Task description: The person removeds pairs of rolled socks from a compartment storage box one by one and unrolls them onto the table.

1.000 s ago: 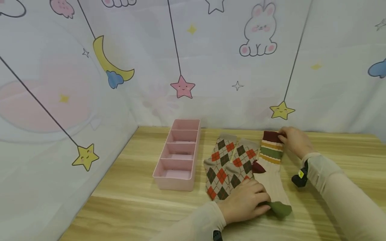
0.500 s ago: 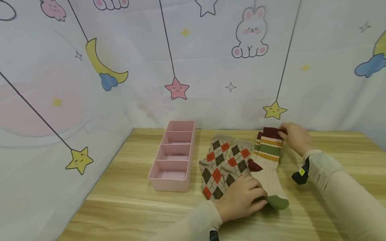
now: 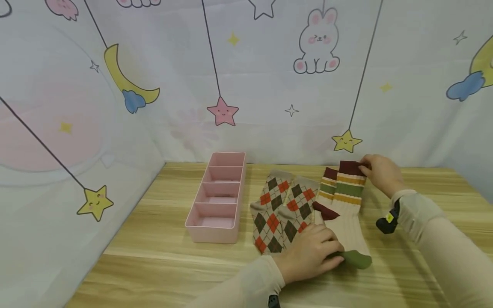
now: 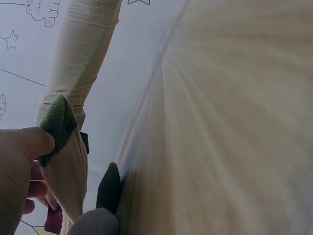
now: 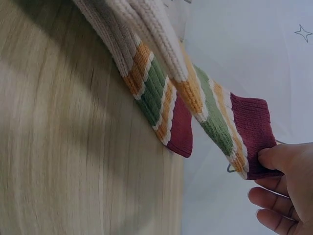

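Note:
A cream sock with a maroon cuff and green and yellow stripes is held at both ends. My right hand pinches the cuff's corner, and the right wrist view shows this cuff raised off the table. At the near end my left hand pinches the green toe under its thumb. A matching striped sock lies beneath and to the left, its cuff flat on the wood. Two argyle socks, one at left and one beside my left hand, lie flat.
Left of the socks stands a pink box with several compartments in a row. The wooden table meets a white printed curtain at the back and left.
The upper striped sock's cuff has risen and shifted right, baring the matching cuff underneath. My left hand stays at the toe; the whole head view has shifted slightly.

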`<state>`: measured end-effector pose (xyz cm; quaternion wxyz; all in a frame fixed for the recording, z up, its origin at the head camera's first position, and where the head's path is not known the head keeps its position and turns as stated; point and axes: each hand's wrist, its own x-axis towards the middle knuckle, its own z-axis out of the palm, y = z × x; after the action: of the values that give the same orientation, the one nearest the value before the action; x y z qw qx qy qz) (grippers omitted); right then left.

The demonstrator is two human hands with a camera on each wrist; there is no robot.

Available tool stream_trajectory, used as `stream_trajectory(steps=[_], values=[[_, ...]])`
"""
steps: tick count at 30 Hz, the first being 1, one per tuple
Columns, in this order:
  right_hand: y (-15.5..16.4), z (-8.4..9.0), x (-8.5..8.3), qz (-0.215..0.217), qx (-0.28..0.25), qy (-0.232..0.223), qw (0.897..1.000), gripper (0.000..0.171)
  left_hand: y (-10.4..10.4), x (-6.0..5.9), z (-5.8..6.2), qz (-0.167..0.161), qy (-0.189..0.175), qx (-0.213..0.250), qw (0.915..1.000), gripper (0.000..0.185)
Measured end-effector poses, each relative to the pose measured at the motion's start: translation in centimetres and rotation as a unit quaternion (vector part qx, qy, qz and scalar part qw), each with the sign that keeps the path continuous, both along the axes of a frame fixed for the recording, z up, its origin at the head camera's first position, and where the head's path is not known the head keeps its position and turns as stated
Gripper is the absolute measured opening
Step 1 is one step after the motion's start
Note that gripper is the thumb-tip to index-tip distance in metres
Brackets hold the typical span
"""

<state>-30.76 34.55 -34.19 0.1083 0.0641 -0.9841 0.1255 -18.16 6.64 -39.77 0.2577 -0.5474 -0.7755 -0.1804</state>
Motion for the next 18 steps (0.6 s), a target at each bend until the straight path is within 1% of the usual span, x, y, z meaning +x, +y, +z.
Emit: stream_trajectory(steps=[7, 10, 15, 18], values=[[0.6, 0.0, 0.2, 0.002, 0.002, 0.002, 1.0, 0.025, 0.6, 0.3, 0.0, 0.007, 0.007, -0.015, 0.9998, 0.012], [0.8, 0.0, 0.3, 0.004, 0.002, 0.001, 1.0, 0.025, 0.9, 0.4, 0.0, 0.007, 0.004, -0.024, 0.9997, 0.012], [1.3, -0.1, 0.7, 0.005, 0.003, 0.0, 1.0, 0.024, 1.5, 0.5, -0.2, 0.015, 0.004, -0.049, 0.9987, 0.014], [1.6, -0.1, 0.9, 0.006, 0.003, 0.0, 1.0, 0.023, 1.9, 0.6, -0.3, 0.015, -0.001, -0.053, 0.9985, 0.014]])
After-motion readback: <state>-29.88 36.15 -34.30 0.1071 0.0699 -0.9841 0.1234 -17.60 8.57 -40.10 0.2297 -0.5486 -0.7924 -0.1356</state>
